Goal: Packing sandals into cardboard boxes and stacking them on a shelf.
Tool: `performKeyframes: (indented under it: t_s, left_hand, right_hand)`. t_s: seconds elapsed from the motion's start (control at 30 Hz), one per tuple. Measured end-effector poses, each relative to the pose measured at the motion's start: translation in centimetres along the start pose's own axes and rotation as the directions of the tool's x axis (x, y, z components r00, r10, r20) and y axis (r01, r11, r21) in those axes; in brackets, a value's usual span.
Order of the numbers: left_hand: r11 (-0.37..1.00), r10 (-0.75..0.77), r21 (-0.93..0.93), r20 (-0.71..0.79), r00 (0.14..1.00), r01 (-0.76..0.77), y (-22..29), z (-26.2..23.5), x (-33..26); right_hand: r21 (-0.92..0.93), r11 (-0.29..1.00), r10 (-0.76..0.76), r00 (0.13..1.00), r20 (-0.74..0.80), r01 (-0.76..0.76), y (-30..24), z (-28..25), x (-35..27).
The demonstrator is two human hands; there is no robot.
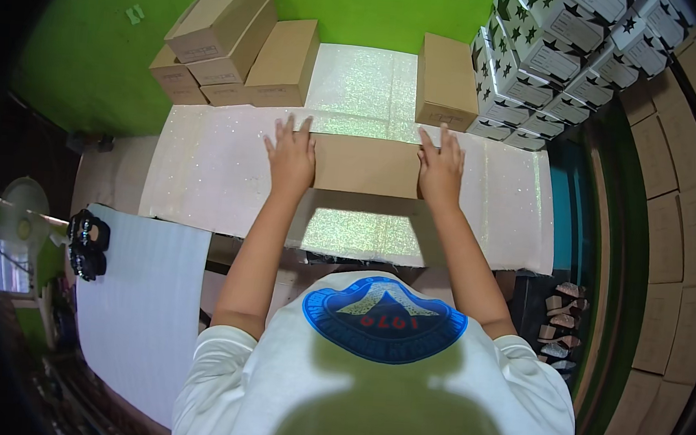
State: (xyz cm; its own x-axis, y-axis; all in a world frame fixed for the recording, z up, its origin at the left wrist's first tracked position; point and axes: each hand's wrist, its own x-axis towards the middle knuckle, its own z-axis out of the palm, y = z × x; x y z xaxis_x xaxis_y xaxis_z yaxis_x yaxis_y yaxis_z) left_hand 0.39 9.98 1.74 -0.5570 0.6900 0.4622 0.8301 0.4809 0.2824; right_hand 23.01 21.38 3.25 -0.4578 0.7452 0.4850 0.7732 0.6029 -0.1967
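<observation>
A plain brown cardboard box [367,166] lies lengthwise in front of me, closed on top. At its left end my left hand [291,160] rests against the cardboard, fingers stretched out and spread past the far edge. My right hand [442,168] is at the opposite end in the same way, its fingers also straight and apart. Both palms touch the box ends; neither hand is wrapped around it. Under the box is a table with a pale glittery cover [496,205].
Several brown boxes [283,61] are stacked at the back left, and another brown box [447,78] stands at the back right. Beside it rises a stack of star-patterned boxes [531,76]. A white side table [141,307] holds black footwear [88,242]. Sandals [560,324] sit at the lower right.
</observation>
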Motion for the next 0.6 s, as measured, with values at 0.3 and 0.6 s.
performKeyframes:
  t_s: [0.3,0.6]
  left_hand:
    - [0.911,0.405,-0.139,0.131,0.905,-0.388,0.5,0.3,1.3]
    - [0.796,0.6,-0.105,0.272,0.752,-0.597,-1.1,-0.8,1.9]
  right_hand:
    - [0.186,0.973,-0.15,0.987,0.06,0.137,-0.3,2.3,1.5]
    - [0.049,0.894,-0.444,0.87,0.215,0.445,-0.4,0.9,1.3]
